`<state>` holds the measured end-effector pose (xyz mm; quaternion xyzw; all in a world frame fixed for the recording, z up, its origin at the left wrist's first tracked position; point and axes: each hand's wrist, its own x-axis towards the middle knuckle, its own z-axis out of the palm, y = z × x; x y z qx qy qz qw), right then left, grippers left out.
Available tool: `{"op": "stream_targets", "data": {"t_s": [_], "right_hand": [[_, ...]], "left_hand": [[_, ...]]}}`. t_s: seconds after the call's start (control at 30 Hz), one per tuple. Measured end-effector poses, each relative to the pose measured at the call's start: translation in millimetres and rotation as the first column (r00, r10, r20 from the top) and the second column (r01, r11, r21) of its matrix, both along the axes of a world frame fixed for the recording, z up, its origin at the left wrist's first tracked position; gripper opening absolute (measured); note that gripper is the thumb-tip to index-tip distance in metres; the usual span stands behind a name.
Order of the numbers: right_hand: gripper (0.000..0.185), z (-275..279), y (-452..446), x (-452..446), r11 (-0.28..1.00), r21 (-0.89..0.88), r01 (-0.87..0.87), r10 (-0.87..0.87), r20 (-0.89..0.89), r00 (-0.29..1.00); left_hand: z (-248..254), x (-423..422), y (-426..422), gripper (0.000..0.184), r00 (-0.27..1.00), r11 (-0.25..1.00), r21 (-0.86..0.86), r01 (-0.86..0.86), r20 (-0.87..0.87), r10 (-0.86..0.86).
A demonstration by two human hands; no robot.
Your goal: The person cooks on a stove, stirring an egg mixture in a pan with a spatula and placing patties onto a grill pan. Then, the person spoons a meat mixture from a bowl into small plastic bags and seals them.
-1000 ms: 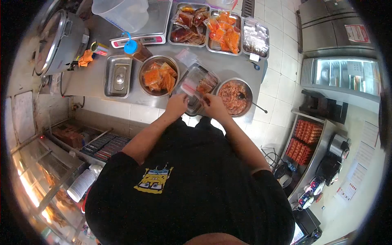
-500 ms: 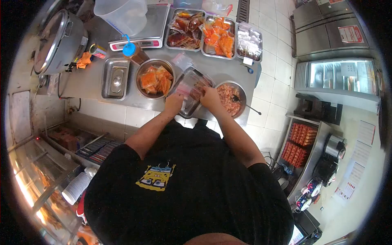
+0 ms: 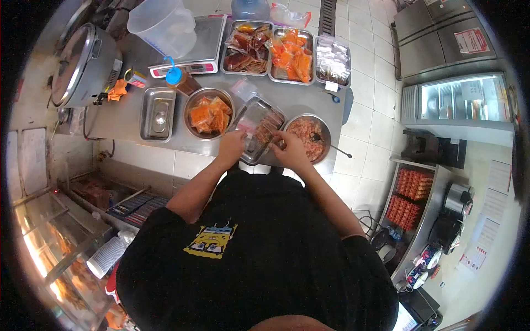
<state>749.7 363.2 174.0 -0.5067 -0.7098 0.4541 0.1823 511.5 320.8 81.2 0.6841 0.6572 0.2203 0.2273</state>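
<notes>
A clear plastic bag (image 3: pixel 248 124) with a pinkish band near its edge lies over a metal tray (image 3: pixel 254 153) at the table's front edge. My left hand (image 3: pixel 233 144) pinches the bag's left side. At the tray's right side my right hand (image 3: pixel 288 148) has its thumb and fingertips curled together near the bagged brown pieces (image 3: pixel 268 128); what they hold is too small to make out. Right of it stands a metal bowl of minced meat (image 3: pixel 307 135) with a black-handled spoon. To the left is a bowl of orange-filled packets (image 3: pixel 210 115).
Behind are trays of dark packets (image 3: pixel 245 48), orange packets (image 3: pixel 292 56) and clear packets (image 3: pixel 332 62). A blue-capped bottle (image 3: pixel 182 80), a scale (image 3: pixel 207 41) and a clear jug (image 3: pixel 163 26) stand back left. An empty metal tray (image 3: pixel 158 115) lies left; a large cooker (image 3: pixel 87 65) beyond.
My right hand moved over the bagged pieces, then drew back toward the tray's right edge with its fingers curled. My left hand stays at the bag's left side. The camera view shifted slightly.
</notes>
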Motion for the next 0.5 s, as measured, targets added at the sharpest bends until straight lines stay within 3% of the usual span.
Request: {"op": "stream_targets", "data": {"t_s": [0.07,0.1,0.13,0.17,0.2,0.27,0.33,0.4,0.47,0.5], "right_hand": [[0.043,6,1,-1,0.996,-0.087,0.013,-0.019,-0.068,0.998],[0.042,9,1,-2,0.985,-0.174,0.017,-0.04,-0.13,0.991],[0.042,11,1,-4,0.985,-0.173,0.024,-0.048,-0.135,0.99],[0.038,12,2,-7,0.974,-0.223,0.035,-0.09,-0.239,0.967],[0.034,13,4,-8,0.962,-0.271,0.04,-0.134,-0.338,0.932],[0.029,16,11,-4,0.966,-0.257,0.026,-0.112,-0.324,0.939],[0.024,26,13,-1,0.97,-0.243,0.009,-0.086,-0.309,0.947],[0.018,44,14,1,0.962,-0.236,0.134,-0.195,-0.255,0.947],[0.016,43,16,7,0.947,-0.248,0.205,-0.264,-0.239,0.934],[0.015,42,17,9,0.926,-0.262,0.271,-0.331,-0.219,0.918]], "left_hand": [[28,1,0,0.022,0.967,0.999,0.032,-0.044,0.252,0.034],[45,2,2,0.022,0.969,0.999,0.032,-0.036,0.247,0.027],[68,4,6,0.026,0.871,0.963,-0.269,0.018,0.477,0.117],[85,6,9,0.03,0.725,0.84,-0.523,0.144,0.634,0.271],[97,8,10,0.03,0.73,0.841,-0.521,0.149,0.632,0.262],[110,12,11,0.037,0.503,0.777,-0.567,0.272,0.772,0.388],[108,11,16,0.037,0.467,0.747,-0.601,0.285,0.767,0.44],[109,15,20,0.037,0.428,0.716,-0.632,0.297,0.759,0.491],[134,31,17,0.035,0.237,0.86,-0.493,-0.131,0.827,0.51],[133,33,14,0.036,0.48,0.923,-0.186,-0.337,0.809,0.338]]}}
